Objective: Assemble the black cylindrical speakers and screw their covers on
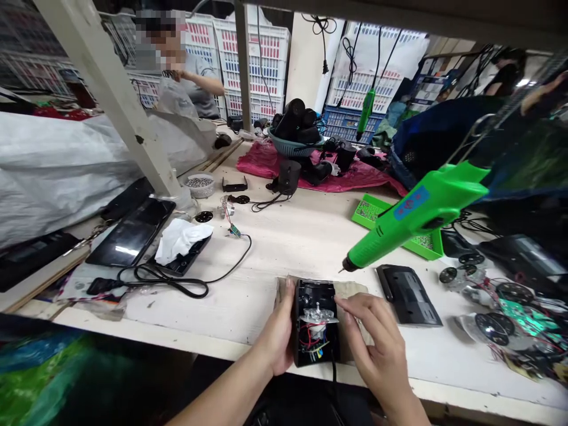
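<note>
My left hand [279,334] grips the left side of an open black plastic housing [303,355] at the table's front edge. Inside the housing sit a small motor with a clear plastic piece [318,315], red wires and a circuit board [320,353]. A black cord runs down from its lower end. My right hand [375,337] is at the housing's upper right edge, thumb and forefinger close together; anything between them is too small to make out. Above it hangs a green electric screwdriver [403,219], its bit pointing down left. A black cover [409,294] lies to the right.
Green trays [432,251] of small screws stand behind the screwdriver. Motors, wires and boards [519,319] are heaped at right. At left lie a phone [133,231], a corded part under white tissue [183,239] and a screw tub [199,185]. A co-worker [195,83] is across the table.
</note>
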Action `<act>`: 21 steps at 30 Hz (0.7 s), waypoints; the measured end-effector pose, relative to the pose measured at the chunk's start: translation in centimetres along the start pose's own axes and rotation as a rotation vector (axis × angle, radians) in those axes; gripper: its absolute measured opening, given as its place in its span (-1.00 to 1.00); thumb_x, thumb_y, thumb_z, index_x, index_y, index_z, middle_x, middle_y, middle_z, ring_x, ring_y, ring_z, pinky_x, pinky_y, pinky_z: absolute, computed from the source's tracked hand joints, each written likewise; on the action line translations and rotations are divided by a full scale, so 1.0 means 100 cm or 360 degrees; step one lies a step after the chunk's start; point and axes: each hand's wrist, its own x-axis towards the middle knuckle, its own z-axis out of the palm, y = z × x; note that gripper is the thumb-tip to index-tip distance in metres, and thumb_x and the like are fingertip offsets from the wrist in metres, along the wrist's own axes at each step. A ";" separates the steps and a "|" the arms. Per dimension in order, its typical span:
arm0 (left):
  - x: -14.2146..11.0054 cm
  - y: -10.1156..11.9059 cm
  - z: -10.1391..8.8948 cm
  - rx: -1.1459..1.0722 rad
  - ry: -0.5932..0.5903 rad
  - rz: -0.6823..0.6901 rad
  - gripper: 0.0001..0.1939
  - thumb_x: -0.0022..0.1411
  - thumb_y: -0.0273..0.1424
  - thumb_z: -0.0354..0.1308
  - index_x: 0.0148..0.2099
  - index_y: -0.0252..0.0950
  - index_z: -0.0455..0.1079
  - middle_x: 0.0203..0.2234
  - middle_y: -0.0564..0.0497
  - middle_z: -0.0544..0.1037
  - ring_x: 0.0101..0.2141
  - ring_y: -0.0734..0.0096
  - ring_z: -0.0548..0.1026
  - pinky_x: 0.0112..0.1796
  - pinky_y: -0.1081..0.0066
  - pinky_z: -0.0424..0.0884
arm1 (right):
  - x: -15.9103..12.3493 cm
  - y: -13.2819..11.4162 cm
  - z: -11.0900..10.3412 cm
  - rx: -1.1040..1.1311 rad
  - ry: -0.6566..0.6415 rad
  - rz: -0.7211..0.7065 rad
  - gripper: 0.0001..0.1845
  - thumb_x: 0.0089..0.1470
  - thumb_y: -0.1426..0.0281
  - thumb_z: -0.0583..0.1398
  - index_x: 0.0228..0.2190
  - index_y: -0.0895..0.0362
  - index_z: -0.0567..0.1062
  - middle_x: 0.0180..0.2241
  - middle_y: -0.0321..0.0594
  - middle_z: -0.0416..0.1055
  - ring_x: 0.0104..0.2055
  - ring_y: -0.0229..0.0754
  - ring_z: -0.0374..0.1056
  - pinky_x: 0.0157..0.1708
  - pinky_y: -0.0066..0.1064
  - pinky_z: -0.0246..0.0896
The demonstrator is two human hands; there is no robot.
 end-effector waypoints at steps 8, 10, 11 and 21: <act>0.000 0.000 0.000 -0.0004 -0.0060 0.0062 -0.26 0.26 0.13 -0.15 0.08 -0.40 0.41 -0.07 -0.22 0.58 0.07 0.06 0.43 0.15 0.15 0.18 | -0.012 -0.001 0.007 0.0143 0.0072 0.0018 -0.67 0.11 0.67 0.05 -0.15 0.16 0.43 -0.27 -0.16 0.30 -0.15 -0.15 0.26 -0.19 -0.26 0.21; -0.001 -0.001 0.000 0.0002 -0.0070 0.0068 -0.26 0.23 0.15 -0.12 0.07 -0.40 0.42 -0.07 -0.22 0.58 0.08 0.04 0.42 0.15 0.14 0.17 | -0.014 0.000 0.009 0.0166 0.0173 0.0035 -0.71 0.10 0.67 0.05 -0.19 0.16 0.41 -0.27 -0.17 0.31 -0.15 -0.16 0.26 -0.15 -0.25 0.20; -0.002 -0.001 0.000 0.0004 -0.0067 0.0073 -0.26 0.22 0.15 -0.10 0.06 -0.39 0.42 -0.06 -0.21 0.57 0.08 0.03 0.41 0.16 0.13 0.16 | -0.015 0.000 0.009 0.0172 0.0216 0.0038 -0.72 0.10 0.67 0.05 -0.20 0.16 0.41 -0.27 -0.17 0.31 -0.14 -0.16 0.26 -0.14 -0.25 0.20; -0.003 -0.002 0.001 0.0040 -0.0054 0.0081 -0.26 0.20 0.15 -0.05 0.05 -0.40 0.43 -0.17 -0.26 0.61 0.03 -0.07 0.46 0.16 0.03 0.12 | -0.019 0.003 0.013 0.0136 0.0285 0.0058 -0.67 0.11 0.68 0.06 -0.13 0.16 0.40 -0.23 -0.15 0.35 -0.10 -0.15 0.27 -0.09 -0.24 0.20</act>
